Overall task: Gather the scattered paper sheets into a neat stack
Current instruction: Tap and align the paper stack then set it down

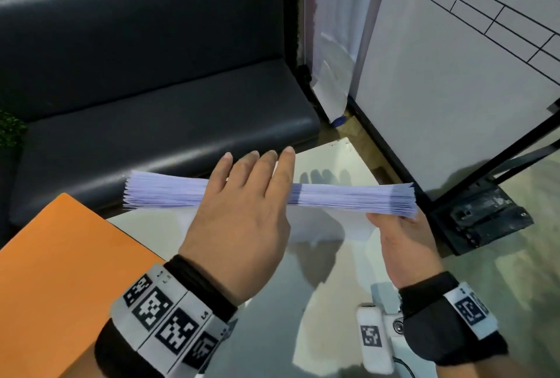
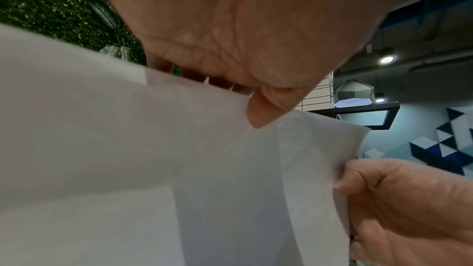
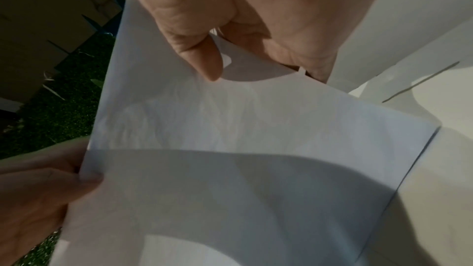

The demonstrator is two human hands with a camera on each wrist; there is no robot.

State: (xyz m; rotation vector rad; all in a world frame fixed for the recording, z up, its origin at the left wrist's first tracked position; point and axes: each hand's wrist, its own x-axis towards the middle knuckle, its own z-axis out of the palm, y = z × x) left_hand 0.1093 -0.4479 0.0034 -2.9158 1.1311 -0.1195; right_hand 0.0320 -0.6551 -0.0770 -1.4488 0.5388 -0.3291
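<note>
A thick stack of white paper sheets is held on edge above the glossy table, its top edge facing me. My left hand lies over the middle of that edge, fingers stretched across to the far side. In the left wrist view its thumb presses the near face of the stack. My right hand holds the stack's right end from below. In the right wrist view its thumb lies on the paper, with its fingers behind. The stack's lower edge is hidden.
An orange board covers the table's left part. A dark padded bench runs along the far side. A white partition on a black frame stands at the right, with its black foot on the floor.
</note>
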